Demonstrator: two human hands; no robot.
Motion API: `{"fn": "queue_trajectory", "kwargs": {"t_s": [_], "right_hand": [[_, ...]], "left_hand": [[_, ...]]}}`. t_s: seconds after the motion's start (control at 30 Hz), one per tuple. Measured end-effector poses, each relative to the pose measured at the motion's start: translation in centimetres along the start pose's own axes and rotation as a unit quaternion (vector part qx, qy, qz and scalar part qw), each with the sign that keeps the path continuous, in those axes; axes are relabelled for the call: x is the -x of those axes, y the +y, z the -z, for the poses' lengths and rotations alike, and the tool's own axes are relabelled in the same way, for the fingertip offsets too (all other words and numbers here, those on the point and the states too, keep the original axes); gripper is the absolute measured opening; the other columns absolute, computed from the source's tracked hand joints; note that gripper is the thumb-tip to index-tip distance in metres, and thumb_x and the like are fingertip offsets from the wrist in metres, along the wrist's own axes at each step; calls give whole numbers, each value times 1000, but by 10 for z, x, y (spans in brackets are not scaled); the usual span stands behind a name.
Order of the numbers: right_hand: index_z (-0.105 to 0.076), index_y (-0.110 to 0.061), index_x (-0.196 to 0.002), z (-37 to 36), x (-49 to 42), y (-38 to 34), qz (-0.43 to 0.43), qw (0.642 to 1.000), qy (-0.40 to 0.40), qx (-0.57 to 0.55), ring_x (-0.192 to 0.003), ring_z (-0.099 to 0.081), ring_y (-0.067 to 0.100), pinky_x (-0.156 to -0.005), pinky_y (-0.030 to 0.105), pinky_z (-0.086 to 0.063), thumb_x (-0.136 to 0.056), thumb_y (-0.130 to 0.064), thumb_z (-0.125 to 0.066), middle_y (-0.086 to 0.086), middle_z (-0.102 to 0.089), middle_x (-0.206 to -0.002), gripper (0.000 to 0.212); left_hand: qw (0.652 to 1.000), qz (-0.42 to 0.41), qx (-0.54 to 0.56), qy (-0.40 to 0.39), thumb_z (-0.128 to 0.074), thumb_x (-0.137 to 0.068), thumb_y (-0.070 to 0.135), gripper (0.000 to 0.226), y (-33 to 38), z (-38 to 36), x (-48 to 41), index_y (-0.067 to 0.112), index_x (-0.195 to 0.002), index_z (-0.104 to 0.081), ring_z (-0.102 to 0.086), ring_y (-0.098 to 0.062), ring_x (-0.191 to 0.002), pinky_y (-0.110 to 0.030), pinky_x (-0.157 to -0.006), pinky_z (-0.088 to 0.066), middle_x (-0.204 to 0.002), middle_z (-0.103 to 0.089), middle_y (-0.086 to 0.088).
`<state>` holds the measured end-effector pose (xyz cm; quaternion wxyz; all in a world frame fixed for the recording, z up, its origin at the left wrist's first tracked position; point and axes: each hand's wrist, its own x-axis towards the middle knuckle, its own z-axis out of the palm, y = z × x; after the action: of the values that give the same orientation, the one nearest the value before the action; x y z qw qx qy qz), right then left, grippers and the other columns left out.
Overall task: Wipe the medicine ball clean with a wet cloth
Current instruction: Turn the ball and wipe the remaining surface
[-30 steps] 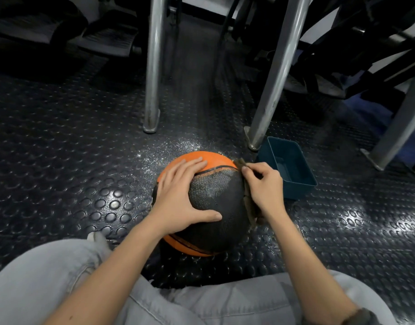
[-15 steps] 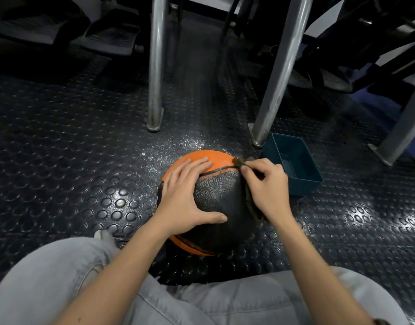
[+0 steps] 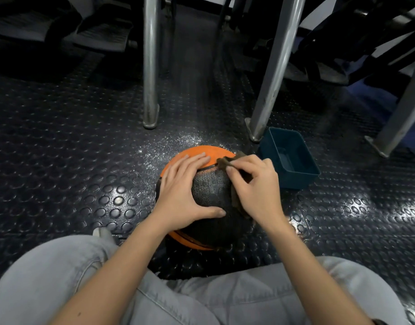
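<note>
- A dark rubber floor [image 3: 61, 165] with raised round studs lay all around, shiny where light struck it;
- one upright metal leg [image 3: 150, 66] and one slanted metal leg [image 3: 275, 66] stood on it;
- grey ribbed panels [image 3: 101, 36] sat in shadow far left

Ball and cloth
Orange-black medicine ball [image 3: 211, 191] under my left grip [image 3: 183, 195]; brown cloth [image 3: 224, 162] pinched against it in my right grip [image 3: 255, 191].

Left hand [image 3: 185, 193] spread flat on the left of the medicine ball [image 3: 211, 191], fingers straight. Right hand [image 3: 255, 191] on its right side, fingers curled, pinching cloth [image 3: 225, 162].
</note>
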<state>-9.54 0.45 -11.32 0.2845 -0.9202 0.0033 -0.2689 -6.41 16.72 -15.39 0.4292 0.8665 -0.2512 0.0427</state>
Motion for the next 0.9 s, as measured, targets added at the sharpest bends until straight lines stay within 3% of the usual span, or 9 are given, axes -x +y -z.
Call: {"fn": "queue_trajectory", "kwargs": {"t_s": [0.07,0.13,0.23,0.37,0.5,0.6,0.7,0.77,0.9], "right_hand": [[-74,-14,-93,0,0,7,-1,1000,-3,-7,-82,-44,14,-76,4,-29,-87,-18,-66,-16,-60,-88,11],[-74,-12,-96,-3,-12,29,-62,998,-1,0,-88,-50,19,-77,8,-31,-88,-19,-64,-11,-63,-88,14],[-74,-11,-98,-6,-24,50,-156,987,-11,-24,-101,-58,29,-90,31,-42,-88,-21,-64,-6,-67,-92,17],[-74,-15,-93,-3,-8,23,-69,998,11,-8,-90,-55,22,-80,4,-29,-88,-20,-64,-15,-61,-87,12],[-74,-14,-92,0,1,9,16,1000,3,-2,-80,-46,16,-76,5,-30,-86,-24,-62,-16,-59,-87,17],[-74,-9,-96,-6,-22,36,-87,996,-5,-19,-90,-56,24,-75,6,-31,-89,-19,-64,-10,-62,-89,16],[-73,-10,-99,-6,-35,46,-178,982,-28,-54,-99,-61,22,-82,21,-40,-88,-20,-64,-1,-69,-95,17],[-74,-14,-95,-8,-28,30,-123,992,-10,-24,-94,-59,24,-82,24,-38,-88,-22,-64,-7,-67,-91,15],[-74,-16,-92,-10,-11,2,45,999,-13,17,-79,-44,17,-72,12,-29,-86,-26,-60,-9,-66,-91,18]], "left_hand": [[1000,0,5,-6,-60,-43,76,104,-1,1,2,45,-136,-27,-8,7,-133,-8,-105,5,-140,-16,38],[1000,-1,8,-18,-59,-43,77,102,1,1,2,48,-135,-24,-5,10,-131,-11,-106,6,-138,-13,41],[1000,-6,-5,-16,-57,-44,79,103,5,-1,0,48,-136,-22,-4,10,-131,-7,-103,11,-137,-11,43],[1000,-4,-4,0,-58,-42,78,103,2,-2,-2,47,-135,-25,-6,8,-133,-9,-105,6,-135,-13,43],[1000,5,10,-1,-59,-43,77,102,-1,1,0,48,-135,-25,-4,12,-130,-4,-102,8,-135,-12,45],[1000,2,6,-11,-57,-44,78,104,3,0,-2,45,-138,-24,-3,13,-129,-5,-102,10,-135,-10,44],[1000,-4,-11,-2,-54,-44,79,107,5,-3,-4,40,-141,-26,0,16,-125,-7,-102,13,-133,-9,44],[1000,2,-13,9,-54,-43,80,109,4,-4,-6,38,-141,-29,-2,14,-126,-12,-107,8,-133,-11,43],[1000,15,5,6,-57,-42,78,108,0,-1,-4,40,-139,-29,-5,11,-128,-18,-109,0,-133,-13,41]]}}
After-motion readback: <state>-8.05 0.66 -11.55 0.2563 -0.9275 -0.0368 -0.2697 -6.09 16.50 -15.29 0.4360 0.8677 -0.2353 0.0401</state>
